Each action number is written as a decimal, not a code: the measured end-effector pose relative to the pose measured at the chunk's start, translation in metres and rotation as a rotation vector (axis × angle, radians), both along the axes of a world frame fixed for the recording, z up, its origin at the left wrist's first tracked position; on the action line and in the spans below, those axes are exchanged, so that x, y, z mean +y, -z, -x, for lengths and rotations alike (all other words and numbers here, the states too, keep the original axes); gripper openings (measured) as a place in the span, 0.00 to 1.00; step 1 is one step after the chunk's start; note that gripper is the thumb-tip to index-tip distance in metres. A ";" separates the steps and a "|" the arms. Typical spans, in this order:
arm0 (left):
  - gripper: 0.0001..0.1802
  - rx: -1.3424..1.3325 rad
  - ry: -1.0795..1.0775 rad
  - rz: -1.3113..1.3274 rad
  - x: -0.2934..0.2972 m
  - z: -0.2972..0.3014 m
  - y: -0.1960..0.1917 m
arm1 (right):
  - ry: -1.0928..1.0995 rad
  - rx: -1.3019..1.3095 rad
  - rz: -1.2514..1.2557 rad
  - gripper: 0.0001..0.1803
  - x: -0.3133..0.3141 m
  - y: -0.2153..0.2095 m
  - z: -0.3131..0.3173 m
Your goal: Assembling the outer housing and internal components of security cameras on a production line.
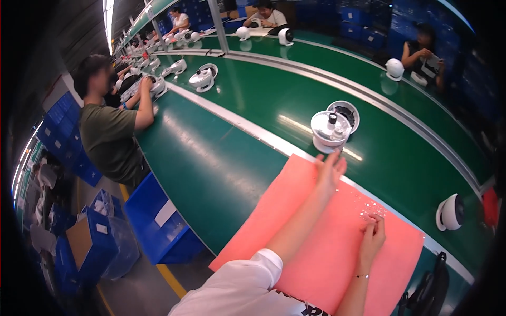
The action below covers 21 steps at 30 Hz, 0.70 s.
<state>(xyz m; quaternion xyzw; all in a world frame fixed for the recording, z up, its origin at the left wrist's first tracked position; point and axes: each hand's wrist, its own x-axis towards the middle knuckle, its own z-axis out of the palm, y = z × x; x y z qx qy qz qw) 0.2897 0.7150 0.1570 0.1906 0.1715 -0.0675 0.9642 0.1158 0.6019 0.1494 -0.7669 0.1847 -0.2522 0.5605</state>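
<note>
My left hand (331, 171) stretches over the far edge of a pink mat (295, 221), fingers extended and apart, nothing in them. Just beyond its fingertips stands a white round device (328, 131) on the green belt, its top off and a dark-lined round cover tilted behind it. A small black cylinder and a clear part show on its upper face. My right hand (373, 237) is low over the mat, fingers curled together beside a scatter of tiny shiny parts (369, 206). Whatever its fingertips pinch, if anything, is too small to make out.
Several more white devices stand along the belt (253, 79), one at the right (449, 212). A person in a green shirt (108, 129) works at the left; others sit across. Blue bins (158, 221) stand below the bench. A black object (432, 284) lies right of the mat.
</note>
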 end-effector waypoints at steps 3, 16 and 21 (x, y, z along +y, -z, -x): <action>0.52 -0.069 -0.148 -0.176 0.008 -0.046 0.015 | 0.033 0.030 0.092 0.11 -0.006 0.012 0.000; 0.30 -0.291 0.096 -0.547 0.033 -0.034 -0.006 | 0.036 0.102 0.175 0.13 -0.005 0.011 -0.005; 0.34 -0.314 0.338 -0.888 0.049 -0.012 -0.041 | -0.093 -0.030 0.059 0.30 -0.023 -0.013 -0.003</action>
